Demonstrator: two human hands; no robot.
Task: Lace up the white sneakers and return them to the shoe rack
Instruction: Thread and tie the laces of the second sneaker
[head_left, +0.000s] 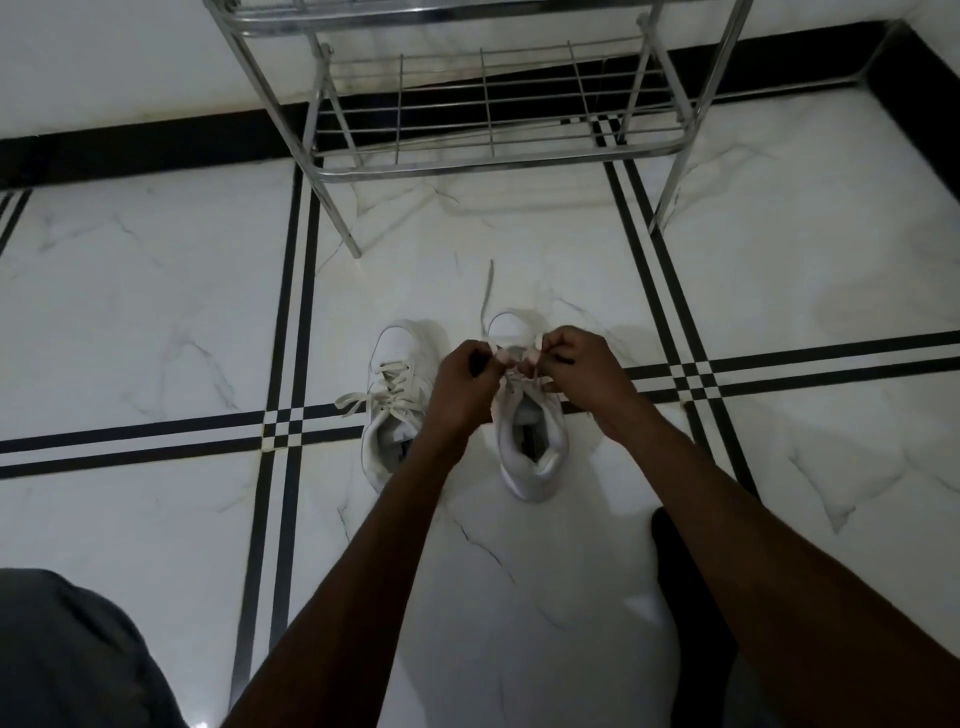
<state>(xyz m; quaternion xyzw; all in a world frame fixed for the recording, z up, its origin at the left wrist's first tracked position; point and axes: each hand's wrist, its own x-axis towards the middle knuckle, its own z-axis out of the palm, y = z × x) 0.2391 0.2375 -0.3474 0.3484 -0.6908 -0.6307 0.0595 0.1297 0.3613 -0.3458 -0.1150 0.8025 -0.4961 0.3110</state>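
Note:
Two white sneakers stand side by side on the tiled floor, toes pointing away from me. The left sneaker (397, 400) has its laces threaded and their ends lying loose to the left. Over the right sneaker (530, 441) both hands work the lace (485, 296), one end of which trails up past the toe. My left hand (462, 387) pinches the lace at the shoe's tongue. My right hand (582, 371) pinches the other part of the lace, close beside it. The metal shoe rack (488, 130) stands just beyond the shoes, its lower shelf bare.
The floor is white marble tile (156, 312) with black stripe borders. A black skirting (130, 145) runs along the white wall behind the rack. My grey-clad knee (67, 654) is at the bottom left, and a dark foot or leg (691, 597) shows under my right forearm.

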